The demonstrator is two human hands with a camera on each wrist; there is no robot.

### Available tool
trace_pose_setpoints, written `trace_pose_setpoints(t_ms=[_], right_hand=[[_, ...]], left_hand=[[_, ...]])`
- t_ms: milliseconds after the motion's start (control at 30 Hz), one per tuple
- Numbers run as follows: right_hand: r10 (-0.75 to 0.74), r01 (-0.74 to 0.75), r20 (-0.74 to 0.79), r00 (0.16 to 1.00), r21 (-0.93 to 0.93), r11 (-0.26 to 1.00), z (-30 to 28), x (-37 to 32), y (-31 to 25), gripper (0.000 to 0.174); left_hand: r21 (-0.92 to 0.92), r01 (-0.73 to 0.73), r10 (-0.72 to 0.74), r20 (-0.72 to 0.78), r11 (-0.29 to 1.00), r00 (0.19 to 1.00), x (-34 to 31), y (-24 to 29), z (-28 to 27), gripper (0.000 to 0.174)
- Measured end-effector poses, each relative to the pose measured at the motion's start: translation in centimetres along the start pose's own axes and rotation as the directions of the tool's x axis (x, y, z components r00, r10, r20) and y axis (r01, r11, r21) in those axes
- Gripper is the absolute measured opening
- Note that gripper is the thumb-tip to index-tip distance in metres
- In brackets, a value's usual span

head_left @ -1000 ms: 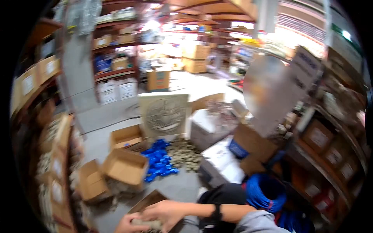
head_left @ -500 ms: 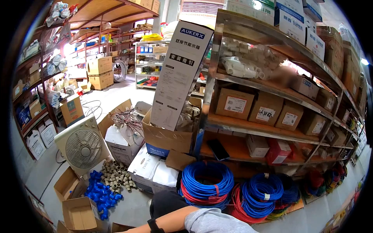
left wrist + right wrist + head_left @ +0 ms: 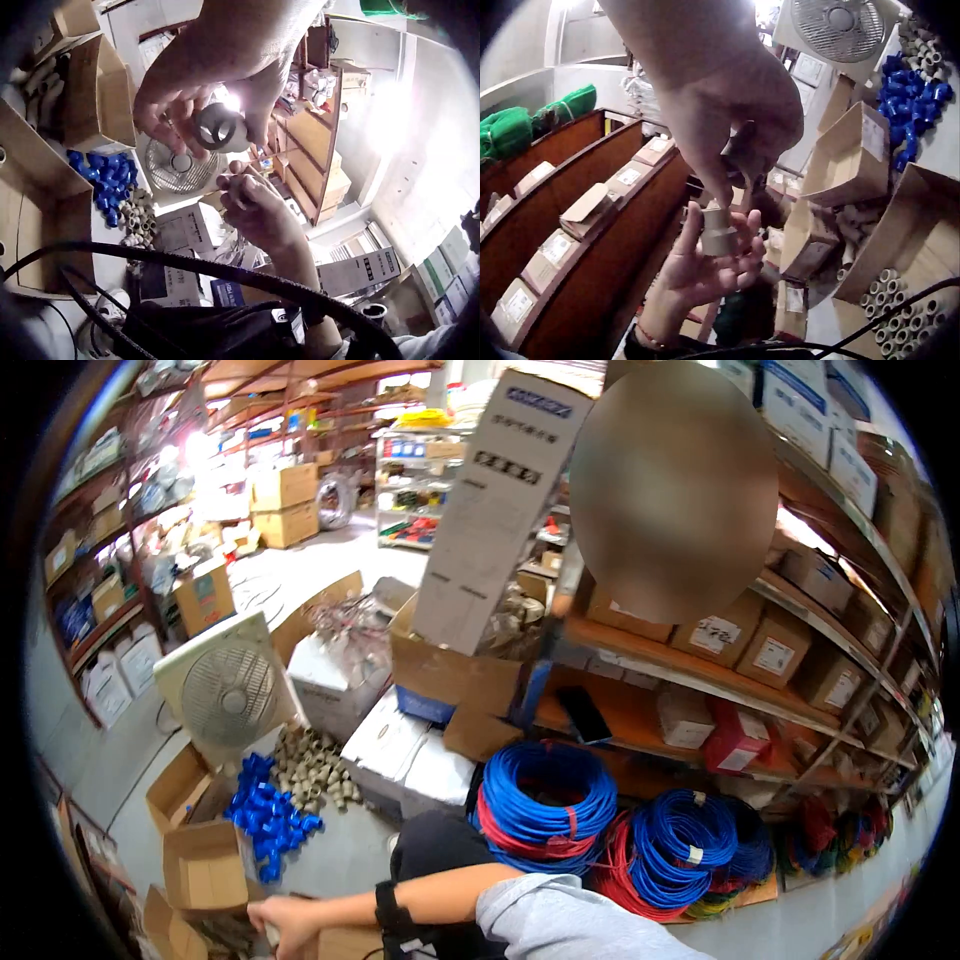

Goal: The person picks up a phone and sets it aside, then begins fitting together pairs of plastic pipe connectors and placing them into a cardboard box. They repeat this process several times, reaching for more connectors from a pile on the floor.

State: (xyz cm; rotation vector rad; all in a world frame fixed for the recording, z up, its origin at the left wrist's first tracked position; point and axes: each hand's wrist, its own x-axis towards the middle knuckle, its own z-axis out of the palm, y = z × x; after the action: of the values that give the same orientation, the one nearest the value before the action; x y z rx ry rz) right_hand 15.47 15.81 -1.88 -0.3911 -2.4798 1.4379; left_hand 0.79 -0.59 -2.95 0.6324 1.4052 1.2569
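Note:
My left hand (image 3: pixel 225 52) holds a grey-beige pipe fitting (image 3: pixel 718 240), gripped between thumb and fingers with the palm turned up in the right wrist view. Just above it, my right hand (image 3: pixel 735 97) is bent downward. Its thumb and fingers curl round a second, darker-looking pipe fitting (image 3: pixel 742 156), partly hidden by the hand. Fingertips of the right hand come right to the top of the left hand's fitting. In the head view the right hand (image 3: pixel 290 922) shows at the lower left, while the left is out of sight.
An open carton (image 3: pixel 922 225) holds rows of similar fittings (image 3: pixel 900 311). Blue fittings (image 3: pixel 270 815) and beige ones (image 3: pixel 315 765) lie piled on the floor by a box fan (image 3: pixel 230 685). Cable coils (image 3: pixel 545 805) stand before the right-hand shelves (image 3: pixel 640 725). A black cable (image 3: pixel 187 262) crosses the left wrist view.
The head view has swung right, bringing the shelves and cable coils further into sight. Both hands showed at the bottom at first, then dropped out of frame; now the right hand shows again.

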Motion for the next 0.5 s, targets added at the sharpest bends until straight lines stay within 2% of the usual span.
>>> trace_pose_setpoints(t_ms=[33, 67, 100, 133, 167, 200, 233, 267, 300, 333, 367, 400, 433, 467, 500], right_hand=[[0.062, -0.061, -0.01, 0.998, 0.006, 0.998, 0.5, 0.8, 1.0, 0.056], [0.118, -0.118, -0.004, 0.993, 0.016, 0.993, 1.2, 1.6, 3.2, 0.057], [0.17, -0.172, 0.04, 0.985, 0.062, 0.983, 1.1, 2.1, 4.0, 0.052], [0.268, -0.282, 0.132, 0.954, 0.1, 0.954, 1.0, 2.3, 4.8, 0.047], [0.418, -0.477, 0.304, 0.856, 0.153, 0.866, 0.3, 2.5, 5.0, 0.046], [0.45, -0.51, 0.317, 0.834, 0.136, 0.849, 0.0, 2.6, 5.7, 0.05], [0.495, -0.553, 0.31, 0.812, 0.139, 0.821, 0.3, 2.8, 6.9, 0.054], [0.478, -0.574, 0.384, 0.79, 0.189, 0.797, 1.1, 3.7, 9.5, 0.053], [0.574, -0.649, 0.352, 0.739, 0.143, 0.747, 1.6, 4.0, 10.0, 0.052], [0.604, -0.663, 0.323, 0.729, 0.113, 0.74, 2.8, 4.9, 12.5, 0.051], [0.631, -0.703, 0.326, 0.704, 0.2, 0.682, 2.1, 4.4, 10.2, 0.049], [0.597, -0.692, 0.377, 0.708, 0.201, 0.694, 2.9, 5.0, 12.9, 0.047], [0.622, -0.711, 0.355, 0.698, 0.246, 0.658, 3.9, 5.0, 14.7, 0.046], [0.617, -0.708, 0.347, 0.706, 0.322, 0.628, 4.6, 4.8, 15.5, 0.046], [0.636, -0.703, 0.304, 0.709, 0.375, 0.605, 5.6, 4.6, 16.6, 0.047]], left_hand=[[0.352, -0.263, 0.242, 0.103, 0.898, 0.965, 0.2, -0.1, -0.2, 0.025], [0.63, -0.469, 0.394, 0.268, 0.619, 0.879, 0.7, 0.1, -0.2, 0.027], [0.014, 0.157, -0.156, -0.081, 0.987, 0.984, 2.6, -0.3, -1.5, 0.026], [-0.038, -0.159, 0.155, -0.076, 0.987, 0.985, 4.1, -2.6, -1.5, 0.028], [-0.04, -0.034, 0.026, -0.196, 0.999, 0.98, 3.4, -0.5, 0.0, 0.023], [-0.084, -0.088, 0.075, -0.144, 0.993, 0.987, 4.8, -1.3, -0.6, 0.024], [-0.08, -0.095, 0.079, -0.174, 0.992, 0.982, 5.7, -2.3, -1.3, 0.027], [-0.067, -0.145, 0.13, -0.199, 0.987, 0.971, 6.8, -3.5, -1.8, 0.029], [0.096, -0.075, 0.101, -0.307, 0.993, 0.946, 8.4, -5.4, -3.3, 0.028], [0.144, -0.052, 0.101, -0.361, 0.988, 0.927, 8.6, -5.6, -2.9, 0.025], [0.163, 0.014, 0.058, -0.43, 0.987, 0.901, 9.1, -6.2, -2.7, 0.024], [0.204, -0.124, 0.198, -0.394, 0.971, 0.897, 10.8, -9.8, -4.4, 0.022], [0.259, -0.117, 0.216, -0.399, 0.959, 0.891, 11.1, -10.9, -4.6, 0.021], [0.259, -0.188, 0.276, -0.365, 0.948, 0.889, 11.9, -13.1, -5.1, 0.021], [0.287, -0.119, 0.229, -0.387, 0.951, 0.893, 11.6, -13.4, -4.7, 0.023]])
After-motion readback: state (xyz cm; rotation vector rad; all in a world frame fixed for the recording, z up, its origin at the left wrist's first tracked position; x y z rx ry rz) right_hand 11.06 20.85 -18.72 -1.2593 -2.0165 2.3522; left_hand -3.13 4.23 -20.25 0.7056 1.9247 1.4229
